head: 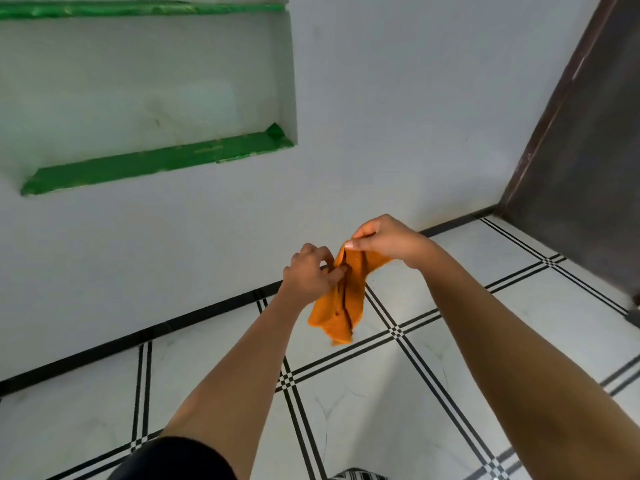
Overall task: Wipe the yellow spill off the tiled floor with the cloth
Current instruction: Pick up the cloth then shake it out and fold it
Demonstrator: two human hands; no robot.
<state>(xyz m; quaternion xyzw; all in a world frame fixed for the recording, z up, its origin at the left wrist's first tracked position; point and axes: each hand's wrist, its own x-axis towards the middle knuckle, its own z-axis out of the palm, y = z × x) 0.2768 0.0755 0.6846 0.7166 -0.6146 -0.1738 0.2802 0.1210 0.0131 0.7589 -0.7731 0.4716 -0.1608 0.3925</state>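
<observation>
An orange cloth [343, 306] hangs in the air in front of me, above the white tiled floor [363, 410]. My right hand [384, 239] pinches its top edge between thumb and fingers. My left hand [310, 275] grips the cloth's left side a little lower. The cloth droops in folds below both hands. No yellow spill shows on the tiles in this view.
A white wall [381, 116] rises just beyond the hands, with a black skirting strip [138, 336] along its foot. A recessed niche with a green-lined shelf [156, 161] is at upper left. A dark door [588, 150] stands at the right.
</observation>
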